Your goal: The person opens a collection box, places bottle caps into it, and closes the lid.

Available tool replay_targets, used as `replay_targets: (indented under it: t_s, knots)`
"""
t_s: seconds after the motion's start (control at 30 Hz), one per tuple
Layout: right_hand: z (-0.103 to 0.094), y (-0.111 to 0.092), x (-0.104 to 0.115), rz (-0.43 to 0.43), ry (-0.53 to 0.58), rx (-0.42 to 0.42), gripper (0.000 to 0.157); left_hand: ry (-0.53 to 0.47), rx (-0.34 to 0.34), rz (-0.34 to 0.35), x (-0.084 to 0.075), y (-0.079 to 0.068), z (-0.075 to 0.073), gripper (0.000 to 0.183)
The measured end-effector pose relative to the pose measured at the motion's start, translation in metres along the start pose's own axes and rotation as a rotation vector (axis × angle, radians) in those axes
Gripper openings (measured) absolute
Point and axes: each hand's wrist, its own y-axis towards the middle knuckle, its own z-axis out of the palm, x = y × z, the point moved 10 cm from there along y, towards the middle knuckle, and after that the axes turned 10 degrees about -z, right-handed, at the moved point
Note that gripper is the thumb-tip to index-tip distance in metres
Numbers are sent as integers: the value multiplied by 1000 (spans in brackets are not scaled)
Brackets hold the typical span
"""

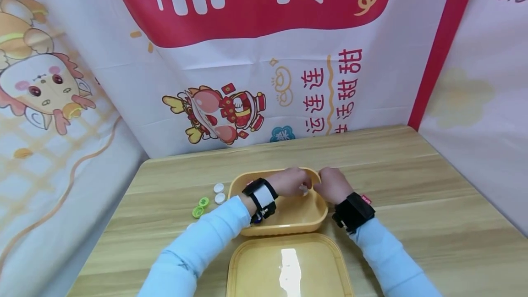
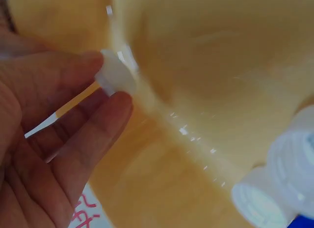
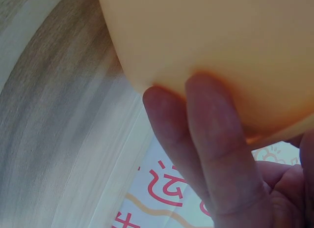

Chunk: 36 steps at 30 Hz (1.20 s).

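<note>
My left hand reaches over the tan plastic bin and pinches a small round white cap between thumb and fingers. In the head view that cap shows near the bin's far right corner. With my right hand I grip the bin at this corner. The right wrist view has two fingers pressed against the outer wall. Inside the bin, the left wrist view shows white plastic containers at its lower right, partly cut off by the frame.
Two white caps and two green caps lie on the wooden table left of the bin. A tan lid or shallow tray lies in front of the bin. Printed cloth hangs behind the table.
</note>
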Motion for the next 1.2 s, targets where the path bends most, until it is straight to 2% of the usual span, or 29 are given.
replay_targets:
  t_s: [0.17, 0.4, 0.57, 0.7, 0.87, 1.0, 1.1, 1.2]
  knots:
    - [0, 0, 1, -2, 0, -8, 8, -9, -48, -23, 0, 3, 4, 17]
    - [6, -2, 1, 31, 28, 1, 11, 102, -142, -20, -2, 5, 8, 19]
    - [7, -1, 0, 37, 28, 1, 12, 143, -197, -20, -4, 2, 6, 23]
    - [4, -1, -2, 45, 27, -7, 13, 138, -200, -22, -3, 3, 5, 24]
    - [5, -1, -1, 39, 38, -2, 14, 89, -155, -39, 0, 2, 4, 20]
    - [2, -1, 3, -14, -8, -20, 8, 87, -149, -25, -3, -8, -6, 21]
    - [3, 0, 3, -26, -11, -13, 6, 96, -169, -33, -4, -23, -22, 26]
    - [5, 0, 0, 4, 24, 13, 6, 73, -192, -61, -2, -42, -44, 30]
